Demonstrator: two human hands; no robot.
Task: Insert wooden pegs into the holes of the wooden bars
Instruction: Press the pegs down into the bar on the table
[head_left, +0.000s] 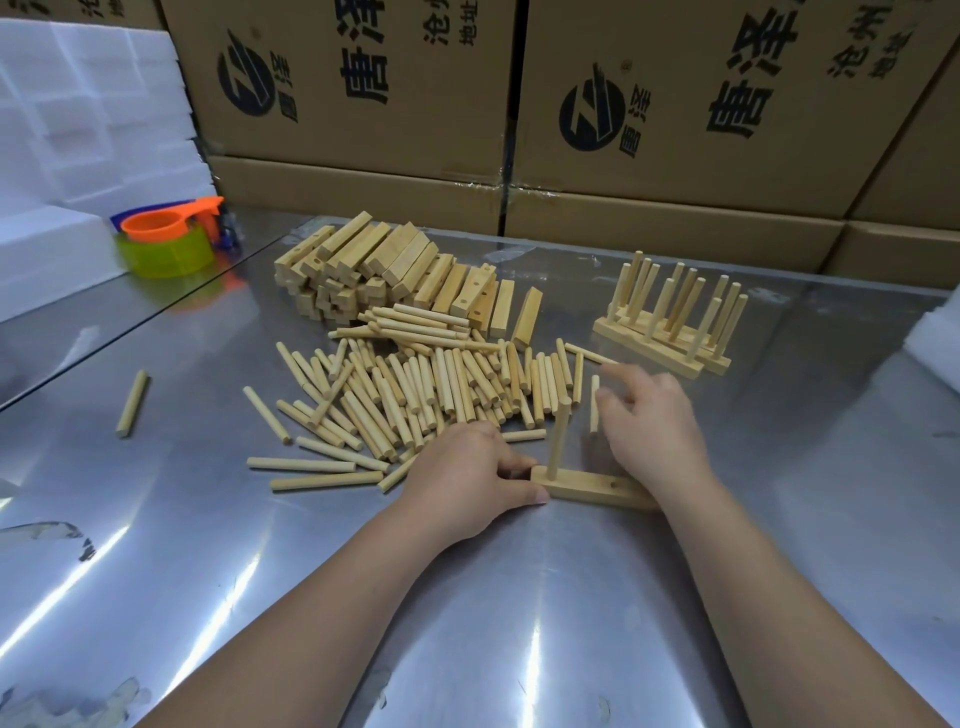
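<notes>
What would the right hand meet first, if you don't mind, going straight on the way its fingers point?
Likely the right edge of the loose peg pile, just beyond the right hand; depth is unclear.

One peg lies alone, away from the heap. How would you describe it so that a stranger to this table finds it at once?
On the steel table, find the heap of loose pegs in the middle. Far to its left, nearer to the viewer than the orange and green plastic cups, lies a single peg. It lies well clear of all others, which crowd together.
</notes>
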